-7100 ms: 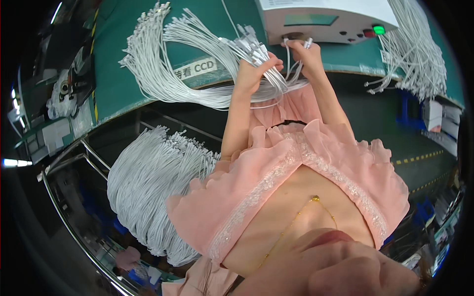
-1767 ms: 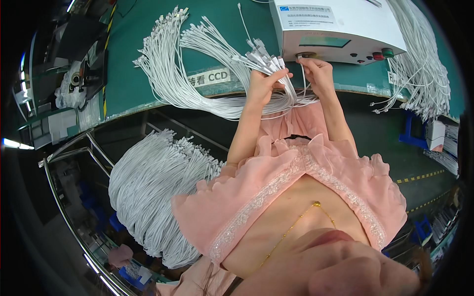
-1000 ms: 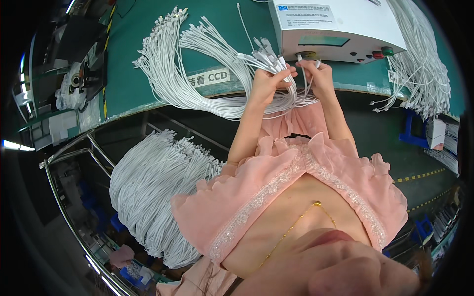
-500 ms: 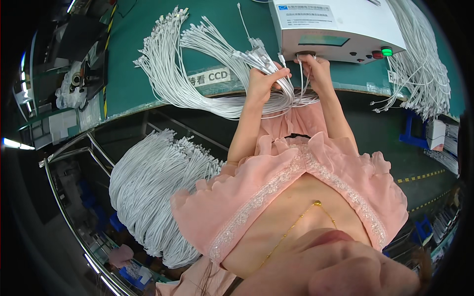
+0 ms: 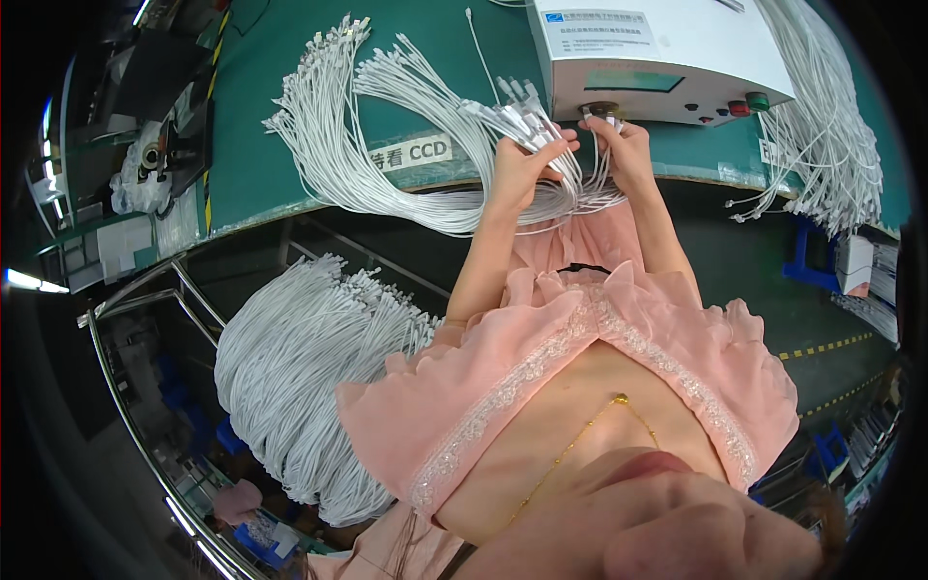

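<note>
My left hand (image 5: 525, 176) is closed round a bundle of white cables (image 5: 522, 124), whose plugs fan out above the fingers. At the front of a white box-shaped tester (image 5: 667, 48), my right hand (image 5: 626, 155) pinches a cable by its plug, just below the round socket (image 5: 599, 109). Fingers hide part of the plug, so I cannot tell whether it touches the socket. On the tester's front are a small screen (image 5: 633, 79), a red button (image 5: 739, 108) and an unlit green one (image 5: 757, 101). Cable lengths hang in loops between my hands.
Two more cable bunches (image 5: 319, 106) (image 5: 401, 72) lie on the green table (image 5: 251, 184) to the left. A large cable pile (image 5: 831, 126) hangs over the edge at the right. Below left, a thick cable heap (image 5: 300, 377) rests by a metal rail (image 5: 126, 411).
The tester's green light has gone from lit to dark. My right hand has drawn slightly down from the socket, and my left hand has shifted a little to the right with its bundle.
</note>
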The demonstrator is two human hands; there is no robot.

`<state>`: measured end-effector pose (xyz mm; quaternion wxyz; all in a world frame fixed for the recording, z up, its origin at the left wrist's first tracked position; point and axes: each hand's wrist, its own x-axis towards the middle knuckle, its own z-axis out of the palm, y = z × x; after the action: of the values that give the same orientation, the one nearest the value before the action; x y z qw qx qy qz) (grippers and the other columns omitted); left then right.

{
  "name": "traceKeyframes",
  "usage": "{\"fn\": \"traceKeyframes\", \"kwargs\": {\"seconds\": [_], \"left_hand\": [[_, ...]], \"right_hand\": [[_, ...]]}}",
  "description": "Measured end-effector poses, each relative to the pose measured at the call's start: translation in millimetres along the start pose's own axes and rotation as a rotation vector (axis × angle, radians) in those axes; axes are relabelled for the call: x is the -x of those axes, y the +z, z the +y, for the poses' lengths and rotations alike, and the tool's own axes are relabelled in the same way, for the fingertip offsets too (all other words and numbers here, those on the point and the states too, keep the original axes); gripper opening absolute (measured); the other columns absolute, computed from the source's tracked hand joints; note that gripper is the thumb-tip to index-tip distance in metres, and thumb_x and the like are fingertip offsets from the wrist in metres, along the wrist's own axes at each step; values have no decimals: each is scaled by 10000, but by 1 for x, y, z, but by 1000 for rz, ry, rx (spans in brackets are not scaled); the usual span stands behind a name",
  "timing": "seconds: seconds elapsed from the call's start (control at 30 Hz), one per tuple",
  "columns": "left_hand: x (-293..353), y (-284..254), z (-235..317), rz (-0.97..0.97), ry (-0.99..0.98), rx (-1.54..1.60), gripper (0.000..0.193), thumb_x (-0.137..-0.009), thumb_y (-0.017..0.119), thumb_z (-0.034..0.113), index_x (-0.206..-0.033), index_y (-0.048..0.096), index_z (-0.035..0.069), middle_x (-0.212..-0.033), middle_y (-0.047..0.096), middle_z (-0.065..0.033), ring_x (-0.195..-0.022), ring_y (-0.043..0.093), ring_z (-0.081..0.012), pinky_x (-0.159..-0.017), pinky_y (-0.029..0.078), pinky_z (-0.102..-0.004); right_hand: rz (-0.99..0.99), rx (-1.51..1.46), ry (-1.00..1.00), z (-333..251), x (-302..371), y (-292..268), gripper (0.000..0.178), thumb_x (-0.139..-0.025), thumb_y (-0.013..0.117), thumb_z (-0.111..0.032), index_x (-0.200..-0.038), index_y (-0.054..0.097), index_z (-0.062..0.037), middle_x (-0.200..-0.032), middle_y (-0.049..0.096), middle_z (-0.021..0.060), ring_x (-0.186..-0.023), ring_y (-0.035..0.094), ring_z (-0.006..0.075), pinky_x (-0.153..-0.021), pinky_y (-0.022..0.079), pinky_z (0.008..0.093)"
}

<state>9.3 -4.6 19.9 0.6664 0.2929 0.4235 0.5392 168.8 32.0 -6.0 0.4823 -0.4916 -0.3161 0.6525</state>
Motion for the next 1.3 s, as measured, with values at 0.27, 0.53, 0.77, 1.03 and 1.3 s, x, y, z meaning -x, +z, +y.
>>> {"fn": "traceKeyframes", "kwargs": {"seconds": [0.27, 0.53, 0.77, 1.03, 1.3], "left_hand": [[-1, -7, 3, 96, -10, 51, 170, -817, 628, 82, -918, 565, -40, -778, 633, -144, -716, 665, -246, -359, 449, -218], [0, -2, 2, 85, 22, 53, 187, -745, 683, 18, -883, 566, -31, -775, 633, -130, -643, 656, -220, -355, 430, -205], [0, 3, -6, 1, 7, -105, 210, -699, 710, -3, -861, 580, -30, -758, 635, -96, -634, 647, -167, -379, 454, -184], [-2, -4, -5, 23, -10, -16, 194, -778, 659, 39, -937, 568, -25, -802, 628, -121, -705, 656, -213, -416, 497, -189], [0, -5, 1, 76, -21, 47, 224, -782, 653, 71, -957, 568, -40, -787, 634, -123, -683, 656, -198, -402, 497, -196]], "right_hand": [[18, 14, -27, -8, -4, 9, 161, -762, 644, -107, -778, 645, 53, -551, 469, -33, -456, 352, 29, -423, 229, 200], [16, 53, -66, -8, 1, 16, 169, -771, 595, -96, -727, 651, 58, -572, 545, 15, -496, 430, 49, -459, 286, 199], [-142, 185, -232, -1, 15, 14, 170, -772, 622, -99, -852, 677, 39, -654, 593, 22, -593, 493, 53, -530, 385, 197], [27, -7, -48, -5, -4, 8, 160, -768, 618, -69, -770, 631, 91, -556, 456, -10, -520, 398, 54, -536, 346, 194], [30, -5, -15, -9, -4, 9, 182, -763, 613, -94, -806, 644, 80, -557, 470, -20, -484, 380, 50, -462, 261, 194]]}}
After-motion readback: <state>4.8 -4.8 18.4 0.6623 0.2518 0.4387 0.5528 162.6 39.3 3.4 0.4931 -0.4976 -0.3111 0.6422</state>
